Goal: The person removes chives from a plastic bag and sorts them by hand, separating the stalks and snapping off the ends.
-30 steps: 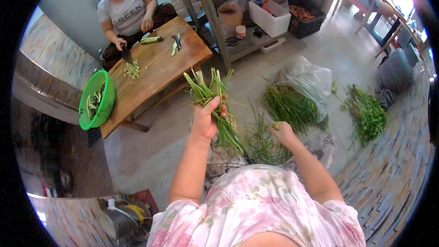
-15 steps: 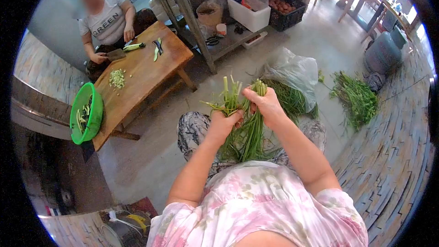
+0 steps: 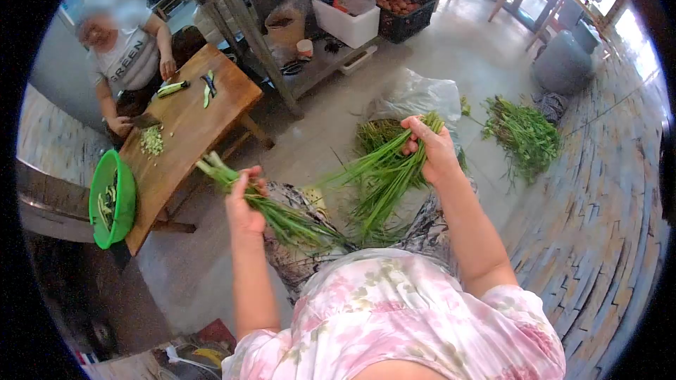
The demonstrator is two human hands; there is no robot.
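Green stalks [image 3: 299, 219] run through the left hand [image 3: 246, 200], its fingers curled round them, pale ends angled toward the wooden tabletop [image 3: 184, 130]. Right hand [image 3: 431, 149] clasps thin green shoots [image 3: 384, 193] by one end, the rest fanning out above the patterned trousers [image 3: 440, 222], near the plastic bag [image 3: 419, 91]. Garlic chives, perhaps; too blurred to swear to. Leafy herbs [image 3: 521, 134] lie on the floor [image 3: 331, 116] at right.

Low table [image 3: 184, 139] of smooth wood, glossy green plastic basin [image 3: 127, 205] at its near end; rough wooden shelf [image 3: 261, 49] beside far end; crinkled, translucent plastic bag [image 3: 417, 96] right of table, matt cylinder [image 3: 565, 68] farther right.
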